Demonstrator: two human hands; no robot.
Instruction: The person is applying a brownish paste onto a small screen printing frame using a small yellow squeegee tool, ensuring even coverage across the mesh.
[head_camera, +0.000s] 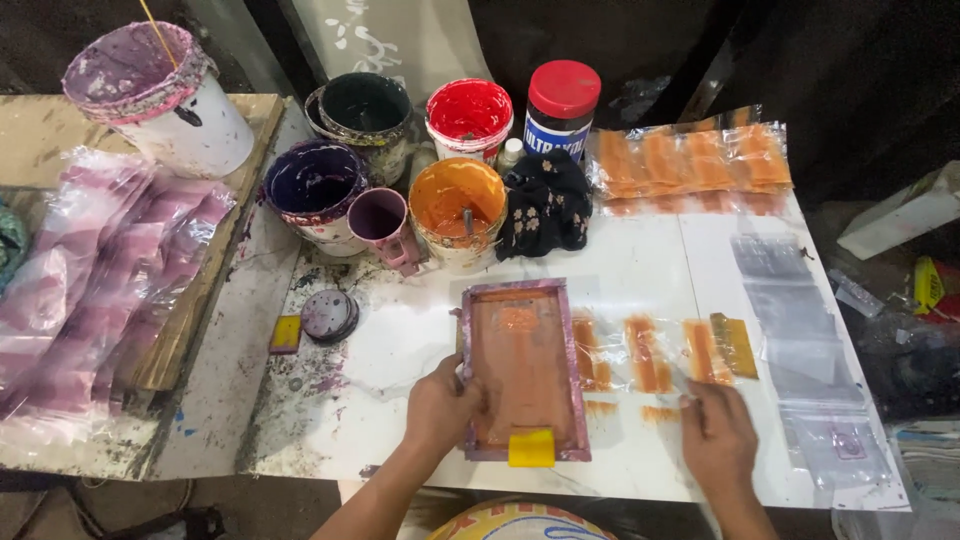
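My left hand (440, 405) gripping the printing frame's (524, 368) left edge, my right hand (716, 437) flat on printed plastic bags (650, 360), orange paint pot (457, 205) beyond, red pot (469, 114) behind

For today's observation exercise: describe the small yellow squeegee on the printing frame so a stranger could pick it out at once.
Start at the white table, then the pink-edged frame under the left hand. The yellow squeegee sits on its near edge. Unlike the yellow piece left of the table, it rests on the frame.

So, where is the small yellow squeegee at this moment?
In the head view the yellow squeegee lies on the near edge of the pink-framed printing screen, low in the middle, between the left hand and the right hand.
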